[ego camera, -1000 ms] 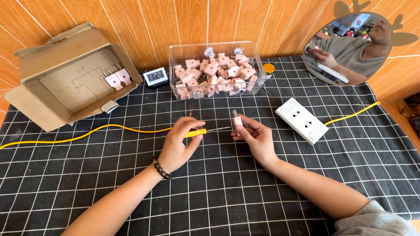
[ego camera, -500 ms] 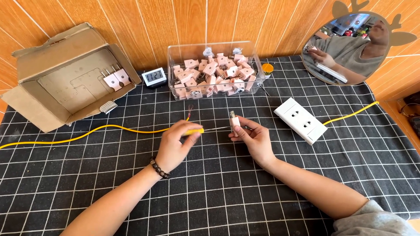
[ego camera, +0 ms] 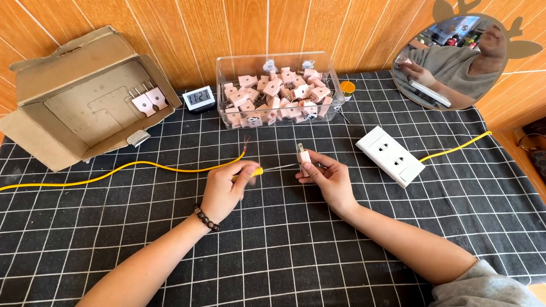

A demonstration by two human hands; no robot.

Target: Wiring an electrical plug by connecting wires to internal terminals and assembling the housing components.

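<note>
Since the earlier frames, both hands sit slightly lower over the mat, and the bare end of the yellow cable (ego camera: 170, 168) now lies free beyond the left hand rather than hidden near it.

Head view. I see the left hand (ego camera: 224, 190), wearing a dark bead bracelet (ego camera: 206, 218), with its fingers curled tight around a yellow-handled screwdriver (ego camera: 257, 170); the thin shaft runs rightward to the plug. The right hand (ego camera: 329, 179) pinches a small pale pink plug (ego camera: 303, 158) between thumb and fingertips, prongs pointing up and away from me. Tool tip and plug appear to meet, though I cannot tell the exact contact. Both hands hover just above the black grid-patterned mat (ego camera: 284, 250), near its centre.

The yellow cable crosses the mat from the left edge and ends in exposed strands just beyond the left hand. A white socket block (ego camera: 390, 156) lies to the right of the right hand, with another yellow cable leaving toward the far right. Behind the hands stands a clear plastic bin (ego camera: 277, 90) filled with pink plugs. A small digital clock (ego camera: 199, 98) sits left of the bin. An open cardboard box (ego camera: 79, 96) holding two more plugs occupies the far left. A round mirror (ego camera: 449, 62) leans against the wooden wall.
</note>
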